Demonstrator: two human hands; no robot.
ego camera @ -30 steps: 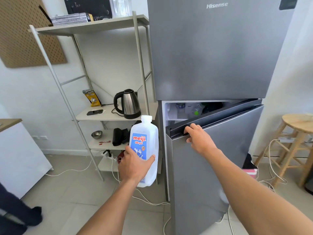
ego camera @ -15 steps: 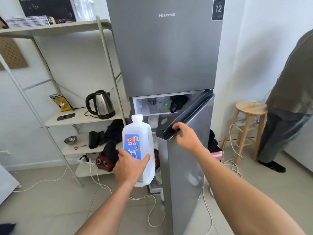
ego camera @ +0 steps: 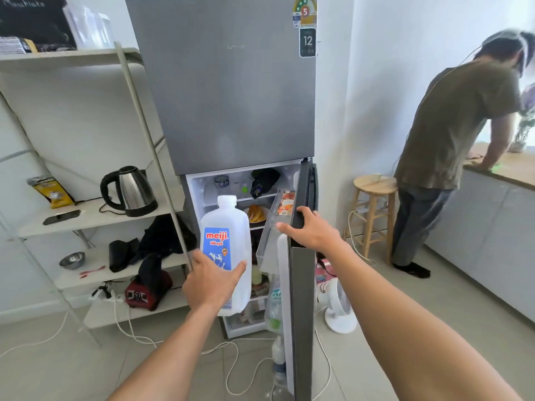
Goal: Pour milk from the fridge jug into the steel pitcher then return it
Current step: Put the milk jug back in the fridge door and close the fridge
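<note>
White translucent plastic milk jug with blue meiji label (ego camera: pixel 225 244) is upright, held in front of the open lower fridge compartment, white cap on. Left hand (ego camera: pixel 210 282) is wrapped round its lower half, thumb on the label side; jug base and back are hidden behind the hand, so its fill level is unreadable.

Right hand (ego camera: pixel 311 230) is clamped on the top edge of the grey steel lower fridge door (ego camera: pixel 302 285), fingers curled over the edge. The hands are apart, with the door's clear plastic upper bin (ego camera: pixel 272 227) between them.

Door is seen nearly edge-on. Bottles in its lower pockets (ego camera: pixel 275 308) are blurred, can't tell the contents. Fridge shelves past the jug hold food on a plate and dark items, mostly blocked by the jug.

Left of the left hand: slanted metal post of a white shelf rack (ego camera: pixel 150 151) passes just beside the jug. Steel kettle (ego camera: pixel 130 191) is further left, well apart.

Right of the right hand: wooden stool (ego camera: pixel 376 186), white fan on the floor (ego camera: pixel 335 302), a second person in an olive shirt (ego camera: pixel 451 125) leaning on the counter, well apart. White cables trail across the floor below both arms. Steel pitcher isn't visible.
</note>
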